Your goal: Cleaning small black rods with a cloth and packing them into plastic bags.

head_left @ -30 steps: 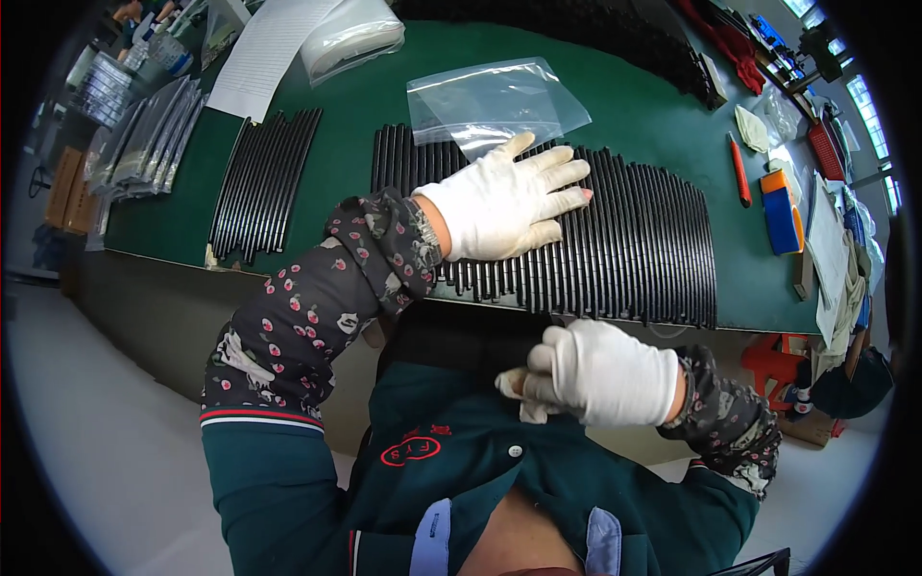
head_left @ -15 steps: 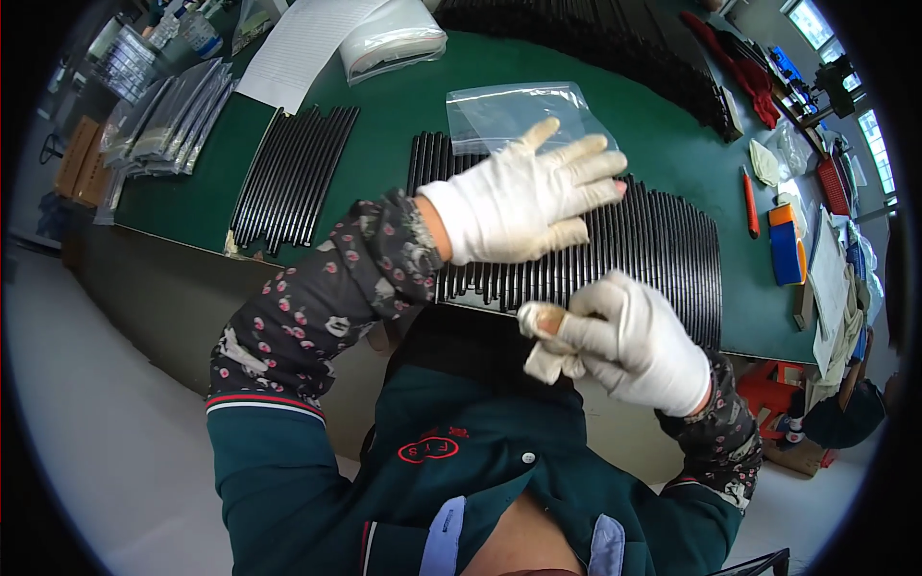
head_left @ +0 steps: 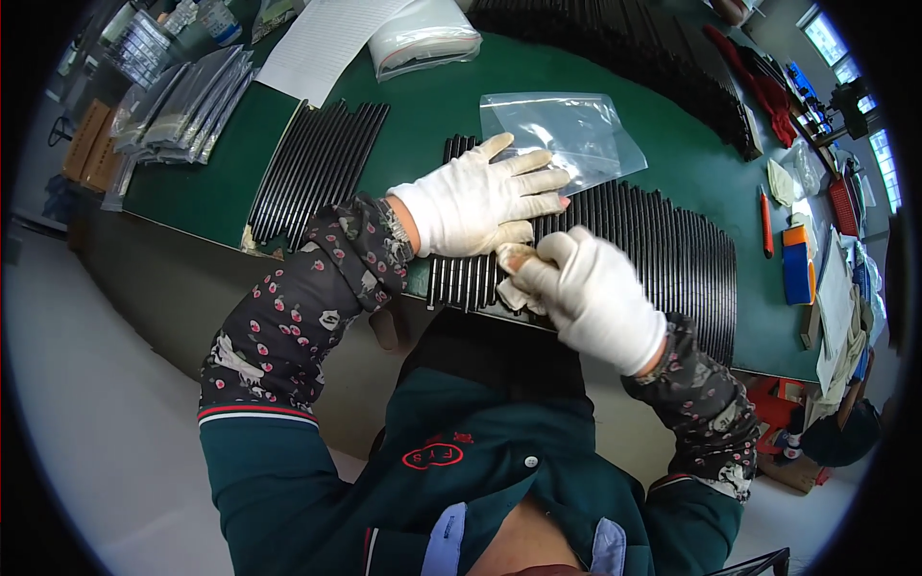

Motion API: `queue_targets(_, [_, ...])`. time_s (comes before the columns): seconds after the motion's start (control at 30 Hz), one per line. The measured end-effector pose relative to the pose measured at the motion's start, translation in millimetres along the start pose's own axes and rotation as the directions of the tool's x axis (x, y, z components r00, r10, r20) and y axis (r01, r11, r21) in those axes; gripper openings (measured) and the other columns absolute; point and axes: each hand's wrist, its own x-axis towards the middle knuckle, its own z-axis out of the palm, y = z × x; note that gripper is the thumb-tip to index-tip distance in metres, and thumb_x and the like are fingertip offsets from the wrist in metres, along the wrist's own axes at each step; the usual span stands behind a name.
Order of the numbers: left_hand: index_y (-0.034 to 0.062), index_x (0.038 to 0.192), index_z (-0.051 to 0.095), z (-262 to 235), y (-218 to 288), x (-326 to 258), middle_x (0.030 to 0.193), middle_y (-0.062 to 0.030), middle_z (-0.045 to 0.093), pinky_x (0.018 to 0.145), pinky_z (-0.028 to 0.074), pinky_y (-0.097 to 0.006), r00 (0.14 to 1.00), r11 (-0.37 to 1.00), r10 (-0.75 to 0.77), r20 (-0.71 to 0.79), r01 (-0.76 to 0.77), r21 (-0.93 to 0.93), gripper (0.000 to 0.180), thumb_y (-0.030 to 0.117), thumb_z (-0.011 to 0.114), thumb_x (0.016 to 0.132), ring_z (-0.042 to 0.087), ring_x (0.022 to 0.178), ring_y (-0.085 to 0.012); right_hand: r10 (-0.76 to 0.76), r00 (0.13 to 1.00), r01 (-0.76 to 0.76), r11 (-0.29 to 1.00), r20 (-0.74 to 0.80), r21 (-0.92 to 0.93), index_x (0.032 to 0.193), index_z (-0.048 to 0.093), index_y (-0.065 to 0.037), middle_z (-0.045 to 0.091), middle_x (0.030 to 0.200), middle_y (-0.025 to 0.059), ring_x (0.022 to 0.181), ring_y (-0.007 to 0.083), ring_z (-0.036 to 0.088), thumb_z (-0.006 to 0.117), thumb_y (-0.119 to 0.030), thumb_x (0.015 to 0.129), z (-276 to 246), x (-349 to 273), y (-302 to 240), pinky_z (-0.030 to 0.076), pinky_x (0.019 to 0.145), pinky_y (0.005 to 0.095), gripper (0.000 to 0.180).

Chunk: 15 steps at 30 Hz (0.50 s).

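Note:
A wide row of shiny black rods (head_left: pixel 672 259) lies side by side along the front of the green table. My left hand (head_left: pixel 480 200), in a white glove, rests flat across the left part of this row with its fingers spread. In my gloved right hand (head_left: pixel 597 300) a crumpled white cloth (head_left: pixel 520 296) is pinched, close to the rods just below my left hand. Beyond my left fingers a clear plastic bag (head_left: pixel 586 125) lies flat, partly over the rods' far ends.
A smaller group of black rods (head_left: pixel 322 158) lies to the left. Packed plastic bags (head_left: pixel 182 110), a paper sheet (head_left: pixel 322 48) and a bundle of clear bags (head_left: pixel 423 36) sit behind. On the right are a red pen-like tool (head_left: pixel 766 223) and a blue-orange block (head_left: pixel 796 269).
My left hand has slid left across the rods. The right hand with the cloth has moved up and left, from the table's edge onto the rods. The view has shifted slightly.

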Motion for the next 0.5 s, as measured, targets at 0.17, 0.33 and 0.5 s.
queue_targets(0.17, [0.0148, 0.136, 0.047, 3.4, -0.8, 0.1, 0.148, -0.0064, 0.035, 0.113, 0.023, -0.051, 1.000, 1.000, 0.015, -0.008, -0.015, -0.005, 0.049, 0.036, 0.048, 0.092, 0.030, 0.138, -0.0258, -0.341, 0.915, 0.253, 0.901, 0.216, 0.351, 0.108, 0.065, -0.007, 0.052, 0.064, 0.0044, 0.053, 0.0173, 0.052, 0.065, -0.013, 0.083, -16.2, -16.8, -38.1, 0.045, 0.044, 0.0304, 0.026])
queue_targets(0.33, [0.0148, 0.137, 0.045, 6.8, -2.2, -1.5, 0.148, -0.0060, 0.035, 0.112, 0.023, -0.051, 1.000, 1.000, 0.007, 0.001, -0.007, 0.001, 0.049, 0.035, 0.047, 0.093, 0.030, 0.138, -0.0250, -0.059, 0.998, 0.061, 0.981, -0.016, 0.183, 0.099, 0.062, -0.006, 0.053, 0.075, 0.0077, 0.066, 0.0251, 0.055, 0.068, -0.015, 0.077, 5.1, 10.0, -13.0, 0.045, 0.053, 0.0368, 0.024])
queue_targets(0.5, [0.0149, 0.137, 0.046, 7.3, -2.1, -3.0, 0.147, -0.0065, 0.037, 0.112, 0.023, -0.052, 0.999, 1.000, 0.011, -0.046, -0.012, -0.016, 0.048, 0.035, 0.048, 0.093, 0.031, 0.138, -0.0250, -0.265, 0.949, 0.194, 0.918, 0.170, 0.347, 0.105, 0.061, -0.006, 0.051, 0.071, 0.0042, 0.064, 0.0212, 0.054, 0.063, -0.021, 0.081, -10.2, 6.0, -45.4, 0.045, 0.053, 0.0329, 0.029])
